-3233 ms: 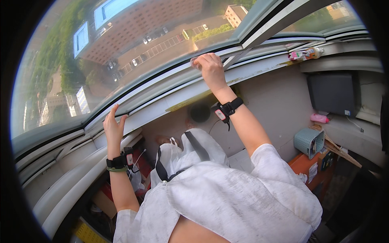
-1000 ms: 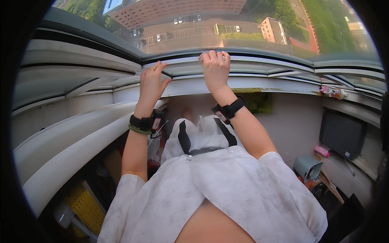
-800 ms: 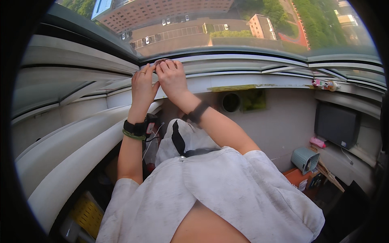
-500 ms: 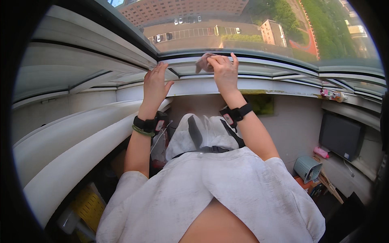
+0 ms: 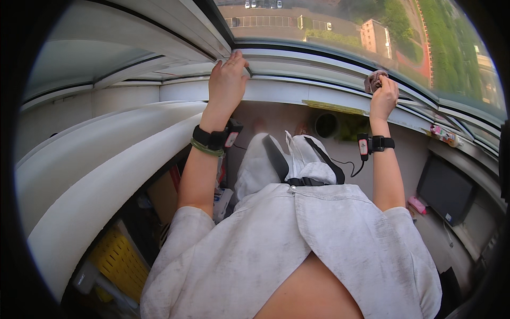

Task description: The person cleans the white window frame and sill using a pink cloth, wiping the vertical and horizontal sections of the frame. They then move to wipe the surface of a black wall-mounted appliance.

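Note:
My right hand (image 5: 384, 98) pinches a crumpled greyish-pink cloth (image 5: 374, 81) against the white window frame (image 5: 303, 56), below the glass on the right. Its fingers are bunched around the cloth's edge. Farther left, my left hand (image 5: 227, 85) is raised to the corner where the upright and lower frame bars meet. Its fingers reach up onto the frame, the thumb stands apart, and nothing is held in it. The black upright seal of the window (image 5: 213, 21) runs just above that hand. Both wrists wear black straps with small devices.
A white curved ledge (image 5: 111, 186) sweeps along my left. Below the window lie a yellow-edged sill strip (image 5: 334, 107) and a dark round pot (image 5: 326, 125). A dark monitor (image 5: 447, 187) and a pink object (image 5: 417, 204) are at right. A yellow perforated panel (image 5: 119, 260) stands lower left.
My right hand has moved far right along the frame with the cloth. My left hand has shifted right and slightly up onto the frame corner. The whole view has shifted.

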### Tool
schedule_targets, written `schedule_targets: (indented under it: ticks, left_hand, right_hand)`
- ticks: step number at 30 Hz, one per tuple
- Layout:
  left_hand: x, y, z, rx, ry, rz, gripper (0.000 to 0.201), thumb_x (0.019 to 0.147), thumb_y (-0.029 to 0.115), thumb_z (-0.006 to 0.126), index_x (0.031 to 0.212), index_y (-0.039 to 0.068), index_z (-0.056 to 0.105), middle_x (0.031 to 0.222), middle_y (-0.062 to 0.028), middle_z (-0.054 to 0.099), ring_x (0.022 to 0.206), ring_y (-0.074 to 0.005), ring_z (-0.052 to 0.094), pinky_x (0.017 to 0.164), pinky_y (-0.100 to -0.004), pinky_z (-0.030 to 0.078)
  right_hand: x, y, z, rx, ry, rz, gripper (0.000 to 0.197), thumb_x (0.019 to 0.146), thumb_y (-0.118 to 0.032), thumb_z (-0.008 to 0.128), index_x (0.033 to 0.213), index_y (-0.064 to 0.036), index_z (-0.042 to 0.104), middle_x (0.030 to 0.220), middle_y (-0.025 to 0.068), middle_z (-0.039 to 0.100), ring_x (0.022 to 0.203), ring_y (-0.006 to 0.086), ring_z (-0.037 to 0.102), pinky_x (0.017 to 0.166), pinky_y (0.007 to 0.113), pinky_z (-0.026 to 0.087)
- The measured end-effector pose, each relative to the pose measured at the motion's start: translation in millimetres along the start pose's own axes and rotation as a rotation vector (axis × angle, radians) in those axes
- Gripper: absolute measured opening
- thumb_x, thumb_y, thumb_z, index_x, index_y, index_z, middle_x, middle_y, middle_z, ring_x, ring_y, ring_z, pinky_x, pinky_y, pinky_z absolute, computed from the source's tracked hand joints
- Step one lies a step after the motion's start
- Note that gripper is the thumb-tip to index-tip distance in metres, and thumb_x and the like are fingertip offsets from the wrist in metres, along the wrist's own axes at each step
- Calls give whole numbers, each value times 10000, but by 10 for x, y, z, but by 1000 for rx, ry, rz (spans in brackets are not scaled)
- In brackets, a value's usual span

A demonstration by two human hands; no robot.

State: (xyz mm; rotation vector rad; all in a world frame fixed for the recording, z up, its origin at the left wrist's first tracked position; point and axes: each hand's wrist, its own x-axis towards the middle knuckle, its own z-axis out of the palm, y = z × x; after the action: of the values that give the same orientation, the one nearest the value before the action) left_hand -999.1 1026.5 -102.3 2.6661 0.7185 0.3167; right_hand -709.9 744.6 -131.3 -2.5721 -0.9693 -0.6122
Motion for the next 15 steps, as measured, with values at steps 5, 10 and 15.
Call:
schedule_targets:
  ticks: [5, 10, 15]
  left_hand:
    - [43, 45, -88, -18, -62, -28, 569, 787, 63, 676, 1310, 10, 458, 1119, -65, 652, 1090, -276, 593, 972, -418, 435]
    - [11, -1, -32, 43, 34, 62, 423, 746, 53, 710, 1129, 37, 532, 1112, -75, 650, 1003, -274, 621, 913, -413, 465]
    - [62, -16, -108, 27, -78, 4, 523, 761, 53, 695, 1245, 26, 501, 1132, -71, 648, 969, -309, 618, 842, -373, 490]
  right_hand:
    - [-57, -1057, 84, 96, 21, -133, 218, 770, 7, 596, 961, -66, 671, 963, 64, 639, 984, 275, 587, 1011, 412, 418]
    - [-73, -1711, 149, 262, 24, -278, 170, 768, -73, 576, 921, -70, 650, 920, 51, 621, 936, 226, 589, 995, 402, 434]
    - [-62, -2219, 323, 366, 82, -249, 70, 724, -65, 592, 769, -34, 636, 798, 83, 586, 882, 244, 584, 990, 407, 459]
